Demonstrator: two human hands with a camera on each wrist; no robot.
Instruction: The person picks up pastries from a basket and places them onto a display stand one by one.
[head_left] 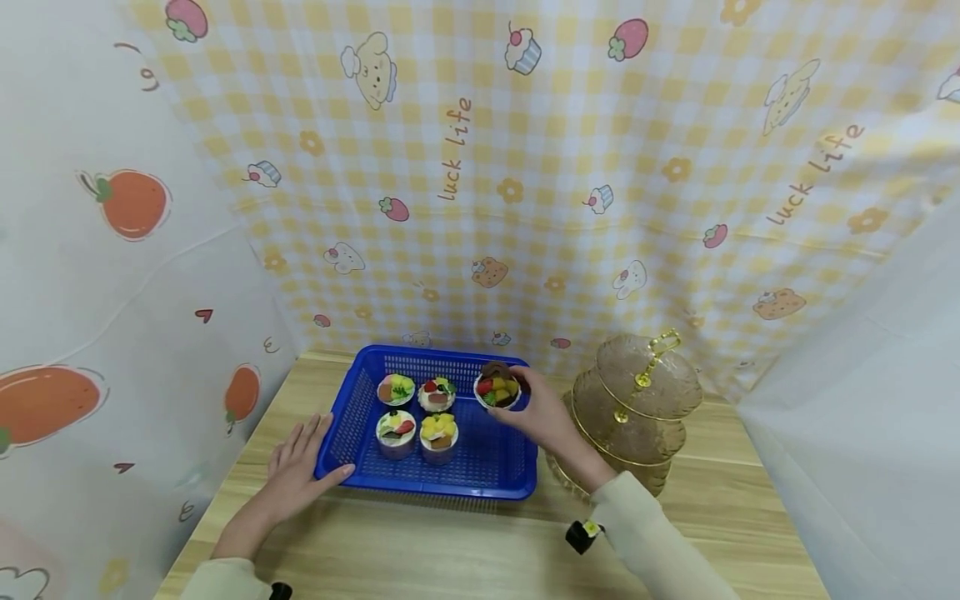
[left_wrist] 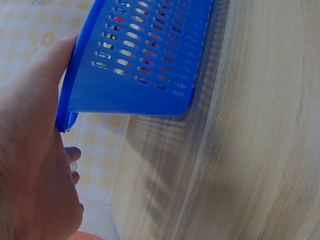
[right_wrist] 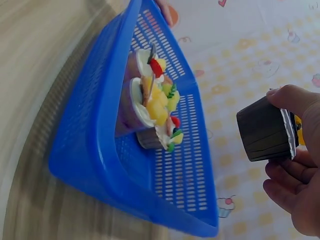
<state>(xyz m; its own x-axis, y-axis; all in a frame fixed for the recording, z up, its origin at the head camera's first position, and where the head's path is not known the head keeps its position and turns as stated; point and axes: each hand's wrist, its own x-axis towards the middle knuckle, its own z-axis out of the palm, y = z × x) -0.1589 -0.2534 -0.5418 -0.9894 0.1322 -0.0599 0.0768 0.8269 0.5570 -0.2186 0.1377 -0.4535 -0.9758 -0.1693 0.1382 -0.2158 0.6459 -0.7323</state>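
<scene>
My right hand point(head_left: 542, 415) pinches a toy cupcake point(head_left: 498, 388) by its rim, thumb on one side and fingers on the other. In the right wrist view this cupcake shows a dark, tapering cup point(right_wrist: 267, 130) held above the blue basket point(right_wrist: 112, 175). Fruit pieces and a brown swirl top it. My left hand point(head_left: 298, 467) rests on the basket's left front corner, its thumb along the rim and its fingers spread outside. Inside the basket point(head_left: 480, 492) several cupcakes stand in the left half, among them one with yellow cubes point(head_left: 438, 429) and one with white cream point(head_left: 396, 429).
A three-tier stand point(head_left: 645, 400) of clear brownish plates with gold rims and a gold handle is right of the basket, close to my right forearm. The wooden table point(head_left: 465, 554) ends at a patterned cloth point(head_left: 555, 242) behind. White cloth walls hang on both sides.
</scene>
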